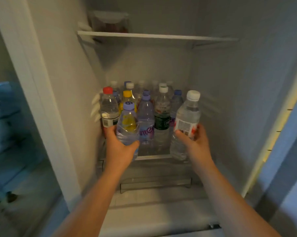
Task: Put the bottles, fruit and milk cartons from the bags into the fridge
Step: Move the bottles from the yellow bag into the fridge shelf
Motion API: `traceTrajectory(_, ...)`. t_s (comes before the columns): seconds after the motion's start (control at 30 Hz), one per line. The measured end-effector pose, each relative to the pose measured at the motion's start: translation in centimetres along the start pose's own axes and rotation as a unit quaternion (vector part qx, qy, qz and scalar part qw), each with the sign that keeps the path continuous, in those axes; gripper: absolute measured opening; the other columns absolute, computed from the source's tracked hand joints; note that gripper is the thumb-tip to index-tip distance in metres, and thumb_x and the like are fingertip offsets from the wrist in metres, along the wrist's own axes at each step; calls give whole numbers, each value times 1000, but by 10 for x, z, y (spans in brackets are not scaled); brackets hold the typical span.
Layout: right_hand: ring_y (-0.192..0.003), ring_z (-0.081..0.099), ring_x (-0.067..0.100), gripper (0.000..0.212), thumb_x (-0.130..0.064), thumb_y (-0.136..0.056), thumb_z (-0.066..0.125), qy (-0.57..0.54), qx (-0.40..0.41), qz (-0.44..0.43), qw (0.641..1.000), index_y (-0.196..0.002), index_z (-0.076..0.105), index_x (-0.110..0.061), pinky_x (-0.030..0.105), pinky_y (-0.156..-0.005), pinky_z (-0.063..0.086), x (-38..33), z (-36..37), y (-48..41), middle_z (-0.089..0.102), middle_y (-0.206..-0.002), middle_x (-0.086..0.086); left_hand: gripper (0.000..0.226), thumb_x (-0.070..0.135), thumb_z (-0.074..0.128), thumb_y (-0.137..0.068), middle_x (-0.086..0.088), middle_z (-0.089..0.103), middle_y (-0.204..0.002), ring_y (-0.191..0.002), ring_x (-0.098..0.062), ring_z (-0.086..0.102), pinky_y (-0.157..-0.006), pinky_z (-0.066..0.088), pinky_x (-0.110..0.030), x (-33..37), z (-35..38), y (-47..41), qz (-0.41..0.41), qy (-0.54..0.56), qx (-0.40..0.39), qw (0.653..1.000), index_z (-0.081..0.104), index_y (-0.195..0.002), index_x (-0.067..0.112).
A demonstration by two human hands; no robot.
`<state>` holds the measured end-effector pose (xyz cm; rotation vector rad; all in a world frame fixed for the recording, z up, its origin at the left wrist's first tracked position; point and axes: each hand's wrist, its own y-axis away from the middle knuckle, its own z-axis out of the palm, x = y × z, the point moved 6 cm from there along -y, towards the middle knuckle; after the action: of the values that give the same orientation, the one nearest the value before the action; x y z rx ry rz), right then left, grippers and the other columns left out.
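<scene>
I look into an open fridge point(229, 100). My left hand point(120, 151) grips a clear bottle with a lilac cap point(128, 124) at the front left of the lower shelf point(152, 157). My right hand point(195, 142) grips a clear bottle with a white cap and a red-and-white label point(187, 117), tilted at the shelf's front right. Behind them several bottles stand packed on the shelf: a red-capped one point(108, 108), a yellow-capped one point(127, 96), a lilac-capped one point(146, 115), a white-capped one with a dark label point(162, 113).
An upper shelf point(161, 36) holds a clear lidded container point(110, 21) at its left. A transparent drawer point(154, 182) sits below the bottle shelf. The fridge's left wall point(41, 82) and the right door seal point(272, 134) frame the opening. Blue shapes point(6, 117) lie blurred at the left.
</scene>
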<state>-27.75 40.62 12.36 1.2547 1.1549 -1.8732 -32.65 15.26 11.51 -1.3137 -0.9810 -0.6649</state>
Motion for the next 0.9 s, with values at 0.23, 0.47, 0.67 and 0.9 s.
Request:
traceTrajectory(0.23, -100, 69, 18, 54, -17, -78, 82, 38, 23, 19, 999, -124, 55, -21, 43, -90, 55, 29, -9, -51, 70, -110, 0, 65, 12, 84, -58, -11, 65, -107, -91, -27, 69, -77, 60, -46, -26, -20, -22, -8, -19, 97, 995, 51, -114, 18)
traceTrajectory(0.47, -105, 63, 18, 59, -10, -82, 78, 45, 17, 2, 999, -132, 48, -16, 33, -85, 49, 40, 1, -82, 64, -120, 3, 86, 4, 81, -71, -19, 48, -137, -128, -34, 49, -107, 43, -51, -24, -24, -9, 56, -135, 137, 980, 38, -145, 5)
traceTrajectory(0.67, -100, 70, 15, 54, -28, -76, 84, 184, -57, -7, 981, -124, 61, -24, 41, -89, 57, 75, -12, -87, 72, -111, -3, 94, 1, 84, -70, -17, 32, -148, -137, -36, 37, -110, 41, -51, -19, -24, 17, 141, -273, 170, 936, 33, -149, 11)
traceTrajectory(0.9, -86, 73, 12, 51, -37, -64, 89, 240, -30, 18, 970, -106, 69, -19, 35, -73, 60, 98, -26, -98, 75, -95, -5, 49, -4, 82, -66, -21, 47, -115, -105, -42, 47, -92, 43, -53, -27, -22, 23, 158, -328, 194, 911, 55, -107, 6)
